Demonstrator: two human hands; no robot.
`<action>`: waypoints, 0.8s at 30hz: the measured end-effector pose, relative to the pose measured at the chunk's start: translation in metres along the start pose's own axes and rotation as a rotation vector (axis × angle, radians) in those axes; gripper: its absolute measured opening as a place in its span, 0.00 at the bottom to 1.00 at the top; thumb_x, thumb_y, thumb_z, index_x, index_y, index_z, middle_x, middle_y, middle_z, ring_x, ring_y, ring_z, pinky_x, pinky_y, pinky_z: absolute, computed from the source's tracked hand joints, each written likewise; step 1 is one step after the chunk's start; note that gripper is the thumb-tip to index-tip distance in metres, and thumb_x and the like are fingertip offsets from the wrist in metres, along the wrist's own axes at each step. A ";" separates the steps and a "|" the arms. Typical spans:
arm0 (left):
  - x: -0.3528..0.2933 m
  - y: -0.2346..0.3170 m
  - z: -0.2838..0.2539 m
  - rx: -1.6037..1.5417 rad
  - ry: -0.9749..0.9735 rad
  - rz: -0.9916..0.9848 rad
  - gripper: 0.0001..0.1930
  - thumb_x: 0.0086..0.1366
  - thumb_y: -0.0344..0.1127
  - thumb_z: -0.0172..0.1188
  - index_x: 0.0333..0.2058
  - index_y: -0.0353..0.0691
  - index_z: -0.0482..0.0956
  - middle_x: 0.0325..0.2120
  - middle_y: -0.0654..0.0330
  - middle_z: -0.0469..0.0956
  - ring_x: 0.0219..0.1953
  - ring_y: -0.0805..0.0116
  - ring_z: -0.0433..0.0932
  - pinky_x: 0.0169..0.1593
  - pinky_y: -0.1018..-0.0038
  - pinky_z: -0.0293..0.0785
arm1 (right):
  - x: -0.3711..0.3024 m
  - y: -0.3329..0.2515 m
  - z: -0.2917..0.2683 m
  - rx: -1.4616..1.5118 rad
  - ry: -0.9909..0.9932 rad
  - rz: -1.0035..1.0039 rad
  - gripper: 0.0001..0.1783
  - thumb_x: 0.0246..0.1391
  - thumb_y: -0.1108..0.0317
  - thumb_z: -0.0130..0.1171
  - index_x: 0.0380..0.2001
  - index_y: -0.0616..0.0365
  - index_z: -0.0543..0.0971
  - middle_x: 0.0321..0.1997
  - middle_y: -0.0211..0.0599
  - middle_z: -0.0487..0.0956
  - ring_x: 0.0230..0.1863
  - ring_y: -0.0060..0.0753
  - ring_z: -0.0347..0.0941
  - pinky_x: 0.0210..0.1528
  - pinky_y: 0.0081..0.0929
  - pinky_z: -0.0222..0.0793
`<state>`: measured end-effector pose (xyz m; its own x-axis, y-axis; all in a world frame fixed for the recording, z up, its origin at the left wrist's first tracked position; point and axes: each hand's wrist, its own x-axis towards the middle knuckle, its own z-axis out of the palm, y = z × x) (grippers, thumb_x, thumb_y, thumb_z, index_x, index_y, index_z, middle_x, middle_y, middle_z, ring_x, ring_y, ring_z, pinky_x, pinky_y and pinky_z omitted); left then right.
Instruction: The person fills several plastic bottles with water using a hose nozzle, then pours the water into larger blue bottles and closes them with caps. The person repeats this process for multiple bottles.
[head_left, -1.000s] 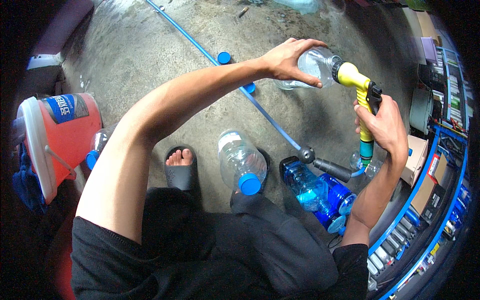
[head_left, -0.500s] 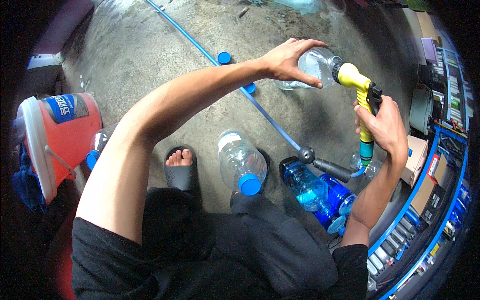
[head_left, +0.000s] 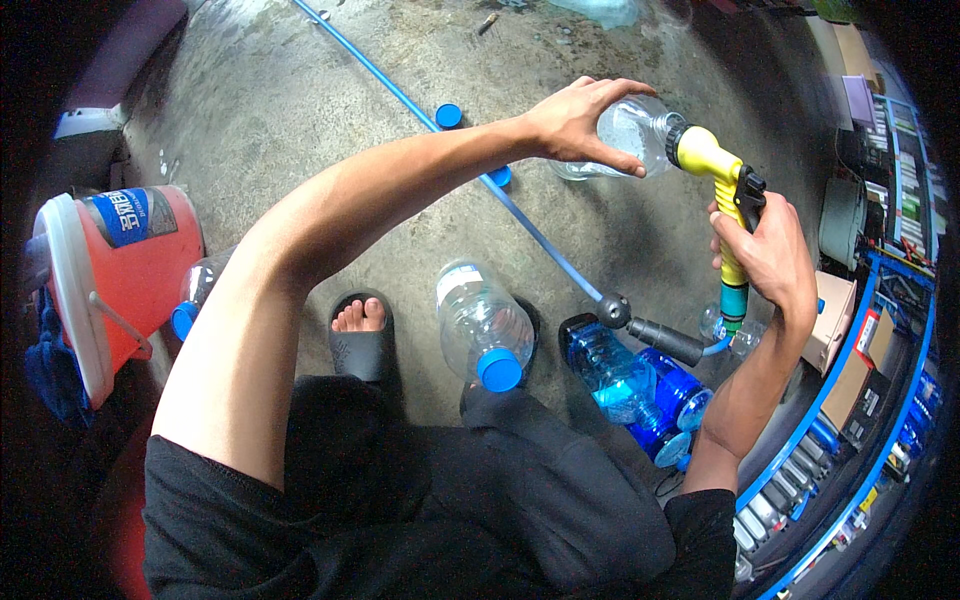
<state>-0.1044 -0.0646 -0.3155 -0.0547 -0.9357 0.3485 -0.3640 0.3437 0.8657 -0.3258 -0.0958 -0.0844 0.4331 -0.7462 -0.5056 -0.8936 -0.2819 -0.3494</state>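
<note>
My left hand (head_left: pixel 590 125) grips a clear plastic bottle (head_left: pixel 632 128) near its neck, thumb and fingers on either side. The bottle lies on its side in the air, mouth toward the right. Against that mouth sits the black nozzle head of a yellow hose spray gun (head_left: pixel 712 158). My right hand (head_left: pixel 765 248) is wrapped round the gun's handle, which runs down to a teal connector and the blue hose. Whether the trigger is squeezed cannot be made out. A capped clear bottle (head_left: pixel 485 320) stands by my foot.
A blue pole or tube (head_left: pixel 400 92) crosses the concrete floor, with blue caps (head_left: pixel 448 116) beside it. Blue-tinted bottles (head_left: pixel 625 385) lie by my right leg. A red bucket (head_left: pixel 150 270) with a white rim lies at the left. Blue-edged shelves (head_left: pixel 850 365) with boxes stand at the right.
</note>
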 end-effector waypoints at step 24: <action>0.000 -0.001 0.000 0.004 -0.002 0.001 0.56 0.50 0.66 0.79 0.72 0.47 0.66 0.64 0.46 0.75 0.67 0.44 0.70 0.72 0.52 0.65 | -0.002 -0.004 0.000 0.013 0.005 0.014 0.13 0.60 0.68 0.63 0.42 0.69 0.81 0.27 0.36 0.83 0.25 0.26 0.82 0.31 0.28 0.82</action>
<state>-0.1044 -0.0649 -0.3160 -0.0568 -0.9354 0.3489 -0.3674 0.3445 0.8639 -0.3235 -0.0936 -0.0820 0.4198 -0.7532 -0.5064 -0.8980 -0.2638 -0.3521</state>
